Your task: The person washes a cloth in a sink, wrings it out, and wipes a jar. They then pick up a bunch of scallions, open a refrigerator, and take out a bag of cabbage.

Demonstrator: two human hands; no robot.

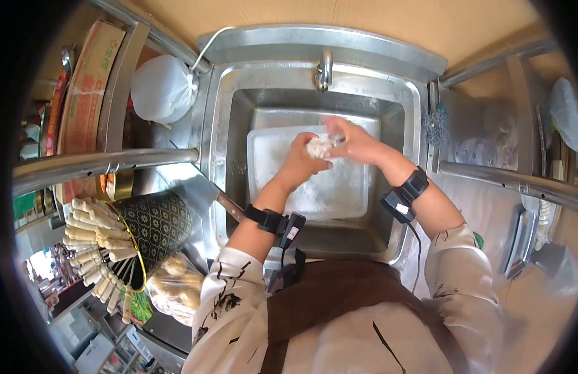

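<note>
My left hand is curled round a small, lumpy white clump above the sink; I cannot make out what kind of thing it is. Close to its right side is my right hand, with thumb and fingers apart and the fingertips blurred. The right thumb reaches the clump's edge, or nearly so. Beneath both hands, a pale, translucent rectangular tub sits in the steel sink basin. Water seems to lie in the tub.
A faucet rises behind the basin. Left of the sink are a cleaver, a patterned holder of wooden-handled tools and a white plastic-wrapped container. A steel scouring pad is at the right rim. Metal rails flank both sides.
</note>
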